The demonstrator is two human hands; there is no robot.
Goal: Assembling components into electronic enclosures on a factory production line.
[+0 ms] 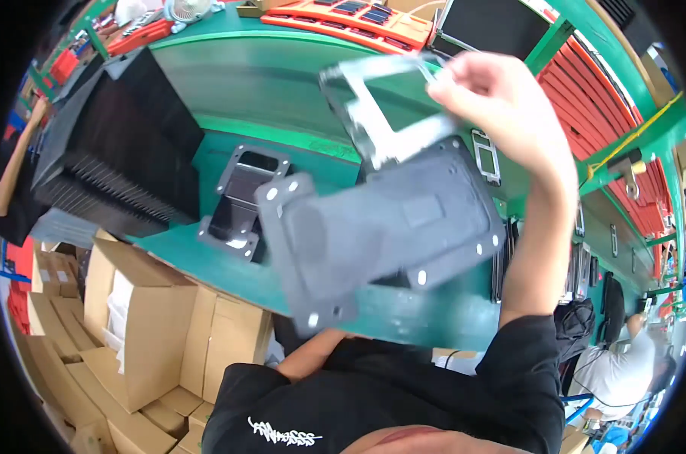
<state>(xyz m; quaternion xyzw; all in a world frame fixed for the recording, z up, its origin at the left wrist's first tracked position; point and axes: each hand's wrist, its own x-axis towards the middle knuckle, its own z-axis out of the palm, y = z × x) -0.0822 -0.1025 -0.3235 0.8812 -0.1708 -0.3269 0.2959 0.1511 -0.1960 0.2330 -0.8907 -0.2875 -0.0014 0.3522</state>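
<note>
My right hand [505, 106] is raised at the upper right, thumb and fingers pinching the corner of a silver rectangular metal frame [411, 141] with a large opening. The frame is tilted and slightly blurred. Just below it, a dark grey moulded plate [381, 227] with holes in its corner tabs slants across the middle of the view, its lower left corner over the bench's near edge. My left forearm [312, 356] runs up toward that corner; the plate hides my left hand, so its grip does not show. Left of the plate lies a similar dark piece [241, 198] with corner tabs.
A tall stack of black trays [123, 144] stands on the left of the green bench [426, 321]. Open cardboard boxes [150, 333] crowd the lower left. Orange racks [358, 23] line the back shelf; more red ones [589, 98] stand right. A seated person [619, 367] is at far right.
</note>
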